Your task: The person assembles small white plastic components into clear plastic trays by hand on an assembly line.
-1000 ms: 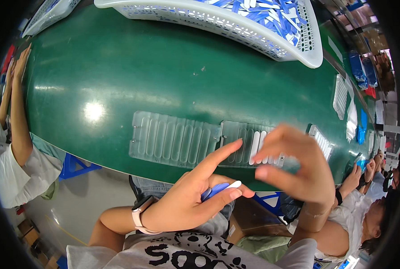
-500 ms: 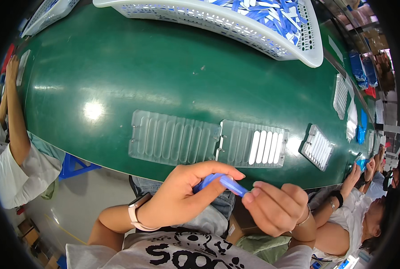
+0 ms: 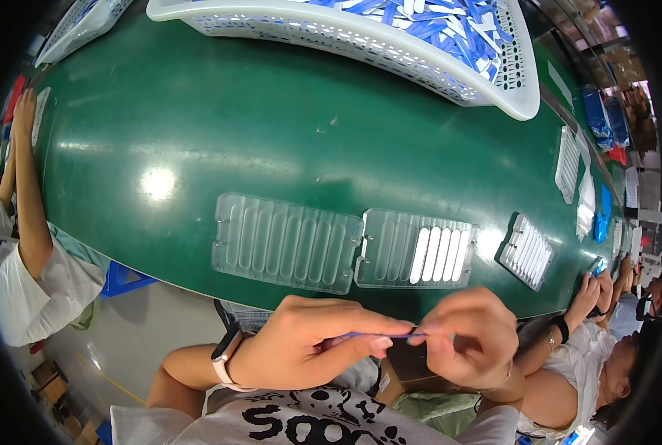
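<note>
My left hand (image 3: 312, 343) holds a thin blue strip (image 3: 400, 336) pinched between thumb and forefinger, seen nearly edge-on. The fingers of my right hand (image 3: 470, 337), smeared a little by motion, close on the strip's right end. Both hands are just off the table's near edge, close together. Beyond them lie two clear plastic trays with long rounded slots, side by side. The slots of the left tray (image 3: 285, 245) hold nothing. In the right tray (image 3: 362, 261), several white oblong pieces (image 3: 439, 256) fill the right-hand slots.
A white perforated basket (image 3: 346, 46) full of blue and white strips stands at the far side of the green table (image 3: 197, 126). Another slotted tray (image 3: 528, 252) lies to the right. Co-workers sit on both sides; a person's arm (image 3: 30, 200) reaches in at left.
The blue strip has turned from showing its flat face to nearly edge-on. My right hand has shifted slightly up, its fingers now meeting my left hand's fingertips at the strip.
</note>
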`<state>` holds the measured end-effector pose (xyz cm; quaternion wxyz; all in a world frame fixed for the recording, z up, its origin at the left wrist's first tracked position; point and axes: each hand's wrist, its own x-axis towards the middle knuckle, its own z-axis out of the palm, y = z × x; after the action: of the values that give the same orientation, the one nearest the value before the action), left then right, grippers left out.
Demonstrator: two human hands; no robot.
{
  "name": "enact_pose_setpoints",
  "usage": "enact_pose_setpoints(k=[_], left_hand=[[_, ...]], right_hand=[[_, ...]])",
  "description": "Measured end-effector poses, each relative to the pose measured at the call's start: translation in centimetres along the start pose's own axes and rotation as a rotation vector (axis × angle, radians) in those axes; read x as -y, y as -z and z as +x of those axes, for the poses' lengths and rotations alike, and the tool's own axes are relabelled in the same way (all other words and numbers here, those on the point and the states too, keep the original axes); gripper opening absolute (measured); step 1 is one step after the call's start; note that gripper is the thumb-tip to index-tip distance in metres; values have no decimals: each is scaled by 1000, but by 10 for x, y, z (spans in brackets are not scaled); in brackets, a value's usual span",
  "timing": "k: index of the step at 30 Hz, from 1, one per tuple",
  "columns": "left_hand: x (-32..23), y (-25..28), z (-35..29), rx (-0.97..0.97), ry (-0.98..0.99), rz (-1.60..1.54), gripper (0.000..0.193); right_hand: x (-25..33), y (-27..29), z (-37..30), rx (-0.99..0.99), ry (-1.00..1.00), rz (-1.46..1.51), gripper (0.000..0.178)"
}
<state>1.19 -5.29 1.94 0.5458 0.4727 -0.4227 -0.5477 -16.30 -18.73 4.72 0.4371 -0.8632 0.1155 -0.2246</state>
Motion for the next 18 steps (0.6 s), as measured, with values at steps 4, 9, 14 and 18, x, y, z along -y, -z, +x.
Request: enact_pose_setpoints(k=[4, 9, 14, 18], left_hand=[[-2, -4, 6, -109, 172, -174, 30], [-4, 11, 1, 42, 423, -586, 38], [-9, 11, -3, -25, 373, -438, 31], [-14, 12, -9, -126, 366, -432, 24]], right_hand=[[-3, -3, 17, -58, -303, 234, 16], [-12, 41, 62, 406, -514, -48, 5], [-20, 25, 80, 408, -297, -270, 19], [-20, 22, 82, 345, -267, -418, 34]])
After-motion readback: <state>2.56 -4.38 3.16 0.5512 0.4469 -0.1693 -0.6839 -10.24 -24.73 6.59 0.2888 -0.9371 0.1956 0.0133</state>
